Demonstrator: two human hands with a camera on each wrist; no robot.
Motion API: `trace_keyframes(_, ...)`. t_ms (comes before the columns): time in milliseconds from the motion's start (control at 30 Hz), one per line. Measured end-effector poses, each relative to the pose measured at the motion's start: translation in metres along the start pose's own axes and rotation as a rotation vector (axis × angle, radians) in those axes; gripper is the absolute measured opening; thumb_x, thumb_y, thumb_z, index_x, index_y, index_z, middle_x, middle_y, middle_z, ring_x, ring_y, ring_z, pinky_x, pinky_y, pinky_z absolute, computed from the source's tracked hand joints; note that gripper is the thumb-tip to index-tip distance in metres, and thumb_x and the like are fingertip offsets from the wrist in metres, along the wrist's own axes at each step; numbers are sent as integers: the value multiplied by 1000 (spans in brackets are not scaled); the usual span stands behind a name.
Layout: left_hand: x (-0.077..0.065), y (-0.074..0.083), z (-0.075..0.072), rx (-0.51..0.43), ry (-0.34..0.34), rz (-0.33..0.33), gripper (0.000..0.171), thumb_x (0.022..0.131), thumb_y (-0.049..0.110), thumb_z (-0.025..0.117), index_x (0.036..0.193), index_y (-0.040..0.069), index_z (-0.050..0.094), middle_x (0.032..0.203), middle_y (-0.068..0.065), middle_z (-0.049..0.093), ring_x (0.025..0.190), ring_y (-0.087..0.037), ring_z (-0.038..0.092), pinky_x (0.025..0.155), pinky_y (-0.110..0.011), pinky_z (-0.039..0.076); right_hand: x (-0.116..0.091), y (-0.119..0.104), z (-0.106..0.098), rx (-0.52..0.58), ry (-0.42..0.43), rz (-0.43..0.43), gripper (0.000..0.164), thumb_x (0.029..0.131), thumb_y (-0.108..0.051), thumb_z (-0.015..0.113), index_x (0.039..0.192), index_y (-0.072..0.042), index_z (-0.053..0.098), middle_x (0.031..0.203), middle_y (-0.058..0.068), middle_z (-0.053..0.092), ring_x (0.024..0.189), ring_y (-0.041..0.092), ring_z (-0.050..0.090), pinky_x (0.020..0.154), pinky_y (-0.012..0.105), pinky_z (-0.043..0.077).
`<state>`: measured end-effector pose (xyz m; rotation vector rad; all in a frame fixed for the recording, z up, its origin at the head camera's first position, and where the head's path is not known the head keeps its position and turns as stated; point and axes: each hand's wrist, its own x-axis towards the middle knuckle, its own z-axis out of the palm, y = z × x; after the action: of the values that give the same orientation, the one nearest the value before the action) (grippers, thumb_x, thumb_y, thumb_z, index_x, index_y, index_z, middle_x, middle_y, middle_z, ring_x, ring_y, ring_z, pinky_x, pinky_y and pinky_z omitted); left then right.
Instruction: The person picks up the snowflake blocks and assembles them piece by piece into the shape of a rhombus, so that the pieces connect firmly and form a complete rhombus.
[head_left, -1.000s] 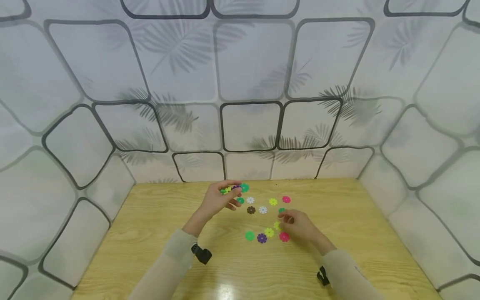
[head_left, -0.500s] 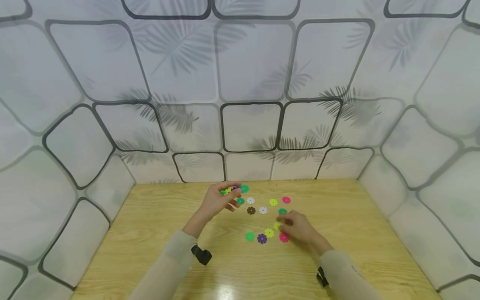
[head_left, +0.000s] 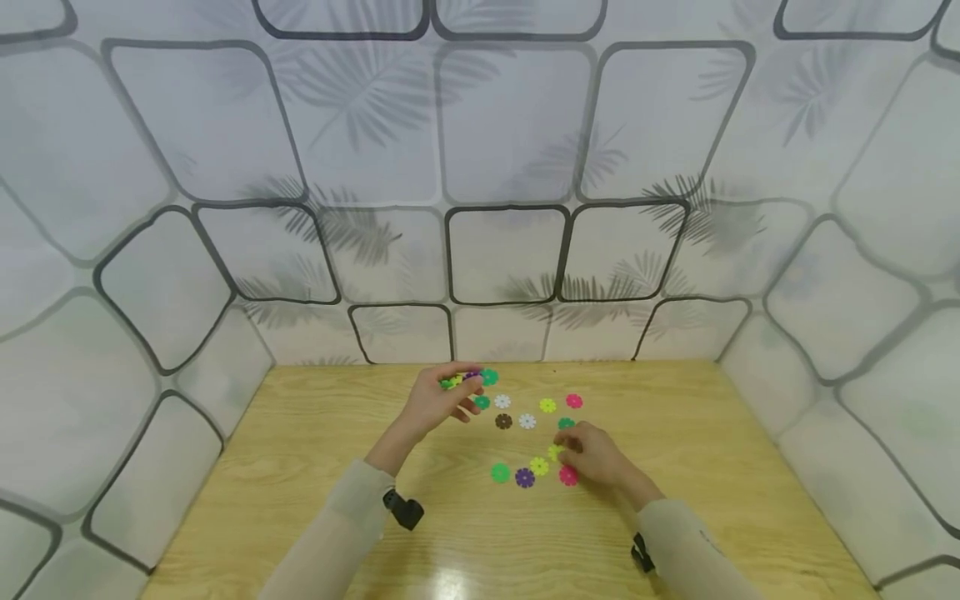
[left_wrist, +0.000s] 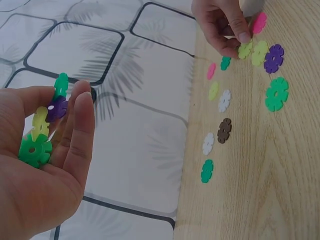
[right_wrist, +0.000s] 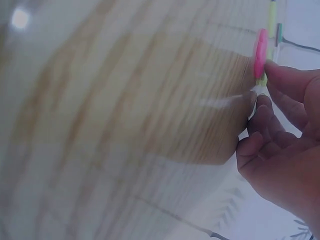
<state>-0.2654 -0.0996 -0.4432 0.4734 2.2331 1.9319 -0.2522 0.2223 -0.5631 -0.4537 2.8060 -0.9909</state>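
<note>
The glossy wood-grained table (head_left: 450, 533) before me meets pale walls (head_left: 504, 250) with dark rounded outlines and grey fronds. My left hand (head_left: 438, 396) holds a raised chain of notched discs (left_wrist: 41, 124), green, yellow, purple and teal. Well apart, my right hand (head_left: 596, 454) touches a flat yellow disc (left_wrist: 245, 50) on the wood, pinched or not I cannot tell
</note>
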Motion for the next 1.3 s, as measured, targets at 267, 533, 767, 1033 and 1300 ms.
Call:
trace_keyframes(267, 2, -1, 1, -1, -1, 0, 37, 105, 24, 68, 139, 7, 68, 102, -15, 77, 80, -35, 79, 65, -38, 67, -4, -10, -4, 57, 12, 32, 18, 96, -6, 73, 113, -6, 67, 102, 4, 65, 93, 17, 59, 83, 32, 55)
trace_keyframes(533, 2, -1, 2, -10, -10, -6, 38, 105, 21, 68, 140, 6, 67, 103, -14, 77, 74, -21, 78, 69, -47, 68, -8, -18, -8, 93, 30, 5, 17, 94, -3, 71, 110, -5, 65, 99, 5, 67, 90, 16, 61, 79, 28, 55)
trace_keyframes(767, 1, 0, 0, -8, -12, -1, 40, 106, 22, 67, 141, 4, 65, 111, -28, 73, 78, -31, 79, 73, -54, 67, -7, -30, -14, 101, 63, -10, 16, 97, -2, 69, 113, -4, 70, 102, 6, 71, 94, 17, 64, 84, 34, 58)
trace_keyframes(1033, 4, -2, 3, -35, -9, -11, 37, 105, 21, 68, 139, 6, 67, 101, -14, 77, 73, -21, 77, 67, -40, 68, -1, -54, -27, 165, 201, -100, 14, 98, -4, 72, 111, 0, 73, 99, 7, 75, 89, 16, 67, 78, 26, 58)
trace_keyframes(1300, 7, -3, 7, -40, -5, 5, 39, 105, 18, 68, 139, -1, 65, 106, -27, 74, 81, -26, 79, 71, -38, 68, 6, -80, -39, 194, 338, -171, 10, 97, -8, 75, 107, -5, 75, 92, 4, 75, 80, 8, 64, 72, 23, 55)
